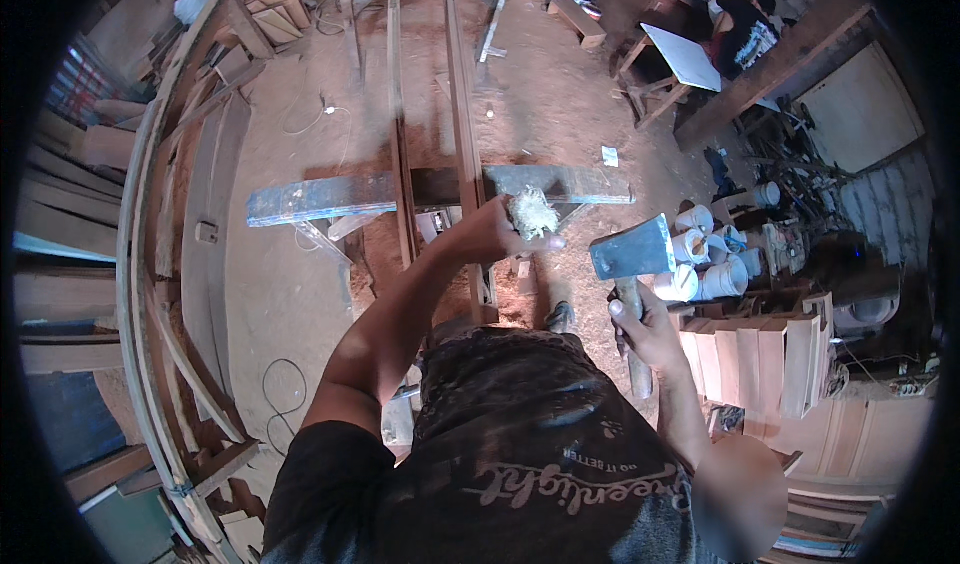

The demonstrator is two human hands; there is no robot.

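My left hand (490,232) reaches out over the wooden beams, its fingers closed round a wad of pale, fibrous material (534,214). I cannot make out whether the wad is rag or shavings. My right hand (648,330) is closed round the wooden handle of a hatchet (634,249), which is held upright. Its dark, flared head points away from me, with the bright edge to the right. Below the left hand, two long, narrow wooden beams (462,94) run away from me across a worn crosswise plank (320,200).
White buckets (722,276) stand to the right, beyond a stack of wooden pieces (760,359). Long boards (150,214) line the left side. A cable (285,394) lies on the dirt floor. At the far right a person (748,32) sits beside a white board (682,57).
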